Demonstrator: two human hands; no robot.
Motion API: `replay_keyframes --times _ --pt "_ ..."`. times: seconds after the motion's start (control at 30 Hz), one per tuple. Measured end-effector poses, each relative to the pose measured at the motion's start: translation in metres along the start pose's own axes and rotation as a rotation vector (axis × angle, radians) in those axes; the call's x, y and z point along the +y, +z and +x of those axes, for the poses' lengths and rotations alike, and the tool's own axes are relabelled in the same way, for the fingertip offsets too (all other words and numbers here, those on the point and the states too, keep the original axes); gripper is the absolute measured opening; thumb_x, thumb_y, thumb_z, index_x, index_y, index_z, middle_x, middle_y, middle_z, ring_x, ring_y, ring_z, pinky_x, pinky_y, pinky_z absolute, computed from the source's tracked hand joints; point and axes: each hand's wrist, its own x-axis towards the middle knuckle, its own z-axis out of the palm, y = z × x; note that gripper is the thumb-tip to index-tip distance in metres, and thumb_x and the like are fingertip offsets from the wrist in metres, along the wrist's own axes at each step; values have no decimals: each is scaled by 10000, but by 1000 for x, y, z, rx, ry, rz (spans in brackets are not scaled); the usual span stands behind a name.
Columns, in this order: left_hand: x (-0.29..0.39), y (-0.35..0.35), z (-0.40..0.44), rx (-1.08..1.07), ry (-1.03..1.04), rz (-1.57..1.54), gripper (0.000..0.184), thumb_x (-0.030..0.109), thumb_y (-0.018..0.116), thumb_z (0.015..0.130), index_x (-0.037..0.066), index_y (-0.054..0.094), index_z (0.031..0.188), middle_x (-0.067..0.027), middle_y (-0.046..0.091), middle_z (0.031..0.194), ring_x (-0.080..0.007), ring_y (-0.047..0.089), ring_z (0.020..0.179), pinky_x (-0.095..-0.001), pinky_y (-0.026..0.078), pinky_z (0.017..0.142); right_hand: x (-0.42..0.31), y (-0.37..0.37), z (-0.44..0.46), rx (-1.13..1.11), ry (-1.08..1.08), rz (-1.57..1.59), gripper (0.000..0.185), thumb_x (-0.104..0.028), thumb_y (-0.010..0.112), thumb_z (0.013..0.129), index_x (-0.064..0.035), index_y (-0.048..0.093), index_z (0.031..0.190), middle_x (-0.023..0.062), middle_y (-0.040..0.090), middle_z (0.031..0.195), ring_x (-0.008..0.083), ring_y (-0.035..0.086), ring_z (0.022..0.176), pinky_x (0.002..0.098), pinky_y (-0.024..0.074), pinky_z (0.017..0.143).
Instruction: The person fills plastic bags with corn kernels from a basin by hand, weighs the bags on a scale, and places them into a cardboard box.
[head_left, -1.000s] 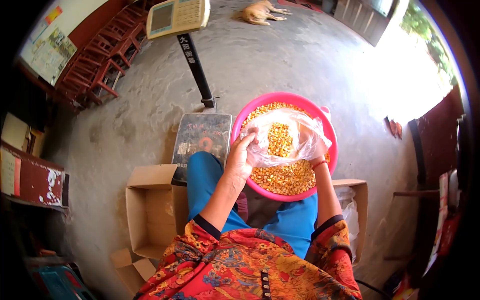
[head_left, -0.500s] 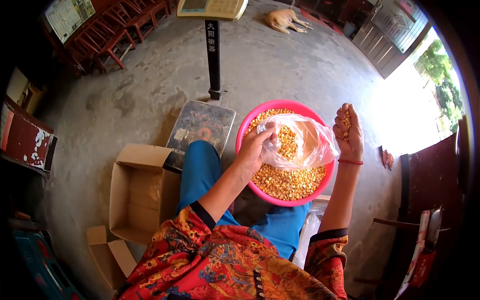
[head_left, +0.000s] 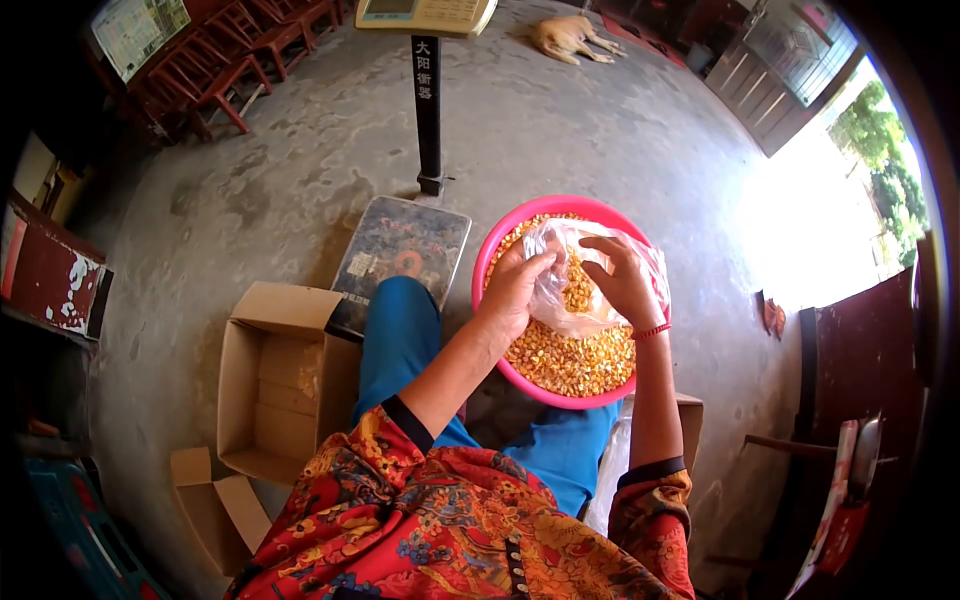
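Note:
A pink basin (head_left: 519, 386) full of dried corn kernels (head_left: 575, 368) stands by my knees. My left hand (head_left: 512, 291) pinches the left edge of a clear plastic bag (head_left: 560, 322), which lies over the corn with its mouth facing up. Inside the bag is a small heap of kernels (head_left: 577, 290). My right hand (head_left: 630, 287), with a red bead bracelet at the wrist, is over the bag's mouth. Its fingers are bent but apart, and I see no corn left in them; the palm side is partly hidden.
A platform scale (head_left: 405, 255) with a black post is just ahead. Left of my legs sits an open cardboard box (head_left: 270, 390), with a smaller carton (head_left: 215, 500) nearby. A dog (head_left: 570, 40) lies on the floor far ahead. Red wooden chairs (head_left: 210, 85) line the back left.
My right hand, which held a fistful of corn kernels right of the basin, has moved left over the bag and its fingers have opened. My left hand still grips the bag.

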Motion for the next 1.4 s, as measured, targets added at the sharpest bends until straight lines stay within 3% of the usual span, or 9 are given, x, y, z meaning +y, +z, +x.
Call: replay_keyframes --times 0.13,0.23,0.37,0.47,0.7,0.83,0.93,1.2,1.4 --pt "2 1 1 -48 83 152 225 87 494 894 26 552 1103 -51 608 963 -107 583 831 -265 490 769 -21 -26 -1 -12 303 313 148 -47 581 808 -22 633 944 50 634 789 108 586 693 233 465 599" --pt "15 7 -3 -115 326 339 278 141 451 937 20 508 1181 -49 603 1013 -73 566 847 -220 466 768 -27 -38 -7 344 475 405 105 -42 543 854 -31 643 887 -67 446 625 -11 350 569 166 256 483" --pt "19 3 -4 -175 451 549 324 161 428 949 20 485 1235 -53 573 1105 -79 560 920 -229 452 814 -8 -48 -11 466 536 422 107 -45 581 816 -47 632 910 -41 471 632 27 405 575 199 324 501" --pt "22 12 -7 -171 558 646 342 175 418 954 27 467 1259 -69 566 1110 -86 556 926 -230 453 815 -10 -52 -12 535 336 -105 175 -53 626 755 -70 631 929 15 517 701 113 477 599 261 400 542" --pt "38 11 -16 -184 395 776 584 -45 506 797 53 342 1348 -108 510 1182 -158 496 1082 -262 440 883 -22 -69 -47 573 506 -117 231 -15 617 739 -75 640 961 31 545 827 77 384 550 224 362 498" --pt "14 -6 -9 -235 431 960 745 18 626 748 21 236 1383 -172 426 1261 -213 434 1181 -322 385 957 -9 -76 -66 685 312 -448 347 -29 629 737 -67 579 1079 60 567 878 146 526 658 246 436 646" --pt "4 -9 -2 -220 153 816 757 89 677 766 -29 231 1365 -193 401 1280 -205 430 1178 -319 395 946 15 -69 -84 411 637 150 261 -127 594 828 -18 560 1063 39 592 812 147 547 732 256 437 718" --pt "26 35 -7 -195 465 858 189 54 642 803 -49 627 961 -46 630 887 -83 585 767 -211 474 686 -59 -91 -49 372 373 1264 234 -107 496 894 50 533 1065 12 540 751 65 443 622 205 371 606" --pt "69 77 -35 -185 755 832 127 38 642 789 4 662 910 -47 591 828 -124 567 780 -231 455 700 -122 -111 -18 253 340 896 459 -13 535 824 49 400 1259 37 565 844 87 526 778 217 423 708"
